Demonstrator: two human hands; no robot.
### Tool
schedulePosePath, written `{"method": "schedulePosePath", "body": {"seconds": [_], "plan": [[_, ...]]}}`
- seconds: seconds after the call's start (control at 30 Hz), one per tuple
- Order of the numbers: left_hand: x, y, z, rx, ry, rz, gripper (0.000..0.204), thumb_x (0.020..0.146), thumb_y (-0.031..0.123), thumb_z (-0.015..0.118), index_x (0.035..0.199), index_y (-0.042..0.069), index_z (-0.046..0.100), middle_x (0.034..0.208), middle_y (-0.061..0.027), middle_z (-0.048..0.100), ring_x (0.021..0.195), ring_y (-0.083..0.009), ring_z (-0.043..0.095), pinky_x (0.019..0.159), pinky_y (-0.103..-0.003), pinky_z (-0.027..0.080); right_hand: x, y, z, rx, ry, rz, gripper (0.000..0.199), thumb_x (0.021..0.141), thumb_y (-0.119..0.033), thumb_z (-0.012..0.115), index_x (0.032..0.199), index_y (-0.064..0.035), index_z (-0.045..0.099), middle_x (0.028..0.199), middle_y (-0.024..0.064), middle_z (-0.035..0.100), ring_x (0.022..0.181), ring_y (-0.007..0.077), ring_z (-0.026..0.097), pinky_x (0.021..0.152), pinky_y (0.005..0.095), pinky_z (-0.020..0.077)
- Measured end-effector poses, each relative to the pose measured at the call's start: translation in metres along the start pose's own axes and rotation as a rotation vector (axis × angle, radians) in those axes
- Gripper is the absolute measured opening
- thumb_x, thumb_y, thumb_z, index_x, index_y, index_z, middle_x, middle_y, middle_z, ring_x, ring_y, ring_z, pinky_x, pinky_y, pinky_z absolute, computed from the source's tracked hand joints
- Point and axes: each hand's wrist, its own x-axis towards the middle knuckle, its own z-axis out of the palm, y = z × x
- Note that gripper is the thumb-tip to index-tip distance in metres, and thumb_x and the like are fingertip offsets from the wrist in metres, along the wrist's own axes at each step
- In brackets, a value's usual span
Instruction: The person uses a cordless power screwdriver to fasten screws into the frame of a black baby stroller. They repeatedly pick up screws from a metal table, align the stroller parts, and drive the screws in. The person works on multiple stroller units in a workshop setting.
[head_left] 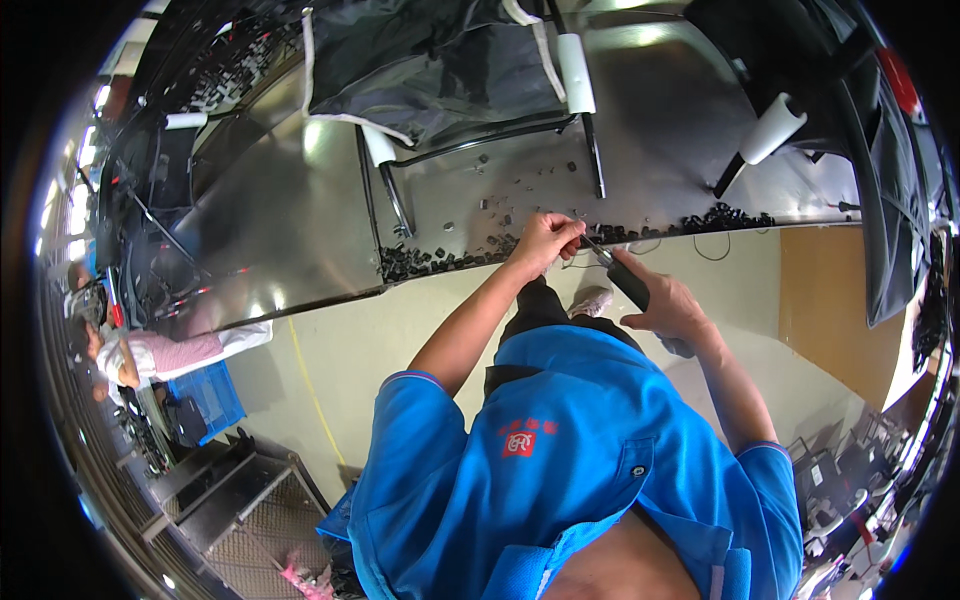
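My right hand [672,303] is wrapped round a dark electric screwdriver [628,284], its thin bit pointing up and left. The bit's tip reaches the fingers of my left hand [547,240], which are pinched together. Whatever those fingers hold is too small to make out. Both hands are at the near edge of a shiny metal table [270,240]. Small black plastic pieces [425,262] lie in a heap along that edge beside my left hand. A second heap of black pieces [725,217] lies to the right.
Farther back on the table rests black fabric [430,65] on a dark tube frame with a white sleeve [576,75]. Another white-sleeved frame [775,130] stands at the right. A person [180,355] is at the far left near a blue crate [212,400]. A brown board [835,310] stands right.
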Motion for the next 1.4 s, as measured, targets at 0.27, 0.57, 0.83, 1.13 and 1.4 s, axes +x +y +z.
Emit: {"method": "schedulePosePath", "body": {"seconds": [0.27, 0.57, 0.83, 1.13, 1.4], "plan": [[-0.014, 0.000, -0.026, 0.148, -0.237, -0.072, 0.032, 0.095, 0.033, 0.066, 0.094, 0.001, 0.068, 0.074, -0.0040, 0.067, 0.061, -0.0108, 0.063, 0.054, -0.026, 0.053, 0.014, -0.003, -0.002, 0.096, -0.240, 0.008, 0.104, 0.063, -0.025, 0.081, 0.154, -0.0231, 0.030, 0.114, 0.0198, 0.068, 0.102, 0.0353, 0.067, 0.094, 0.0412, 0.0505], [0.048, -0.062, -0.132, 0.912, 0.822, 0.472, 0.026, 0.083, 0.026, 0.071, 0.091, 0.002, 0.065, 0.083, -0.0162, 0.067, 0.071, -0.0324, 0.065, 0.064, -0.043, 0.053, 0.027, -0.024, 0.018, 0.350, 0.132, -0.024, 0.107, 0.065, -0.013, 0.082, 0.155, -0.0153, 0.026, 0.130, 0.0205, 0.060, 0.116, 0.0289, 0.060, 0.102, 0.0364, 0.0445], [0.055, -0.077, -0.145, 1.244, 0.632, 0.486, 0.014, 0.085, 0.014, 0.060, 0.076, 0.005, 0.063, 0.076, -0.0190, 0.065, 0.077, -0.0390, 0.065, 0.069, -0.050, 0.051, 0.021, -0.036, 0.023, 0.414, 0.207, -0.092, 0.105, 0.067, -0.017, 0.083, 0.155, -0.0166, 0.026, 0.129, 0.0190, 0.060, 0.117, 0.0275, 0.059, 0.102, 0.0360, 0.0445], [0.013, -0.001, -0.126, 0.222, 0.645, 0.366, 0.015, 0.083, -0.005, 0.059, 0.095, -0.003, 0.068, 0.093, -0.0201, 0.070, 0.081, -0.0304, 0.071, 0.075, -0.038, 0.060, 0.022, -0.062, 0.020, 0.527, 0.179, -0.297, 0.106, 0.066, -0.017, 0.085, 0.154, -0.0048, 0.026, 0.144, 0.0179, 0.047, 0.132, 0.0240, 0.046, 0.111, 0.0307, 0.0333], [-0.093, 0.083, -0.062, -0.331, 0.553, 0.650, 0.022, 0.092, -0.005, 0.061, 0.113, -0.006, 0.065, 0.103, -0.0181, 0.070, 0.086, -0.0223, 0.070, 0.079, -0.031, 0.060, 0.033, -0.109, 0.021, 0.578, 0.037, -0.484, 0.108, 0.068, -0.025, 0.085, 0.155, -0.0056, 0.023, 0.150, 0.0170, 0.040, 0.138, 0.0256, 0.038, 0.115, 0.0341, 0.0284]]}}
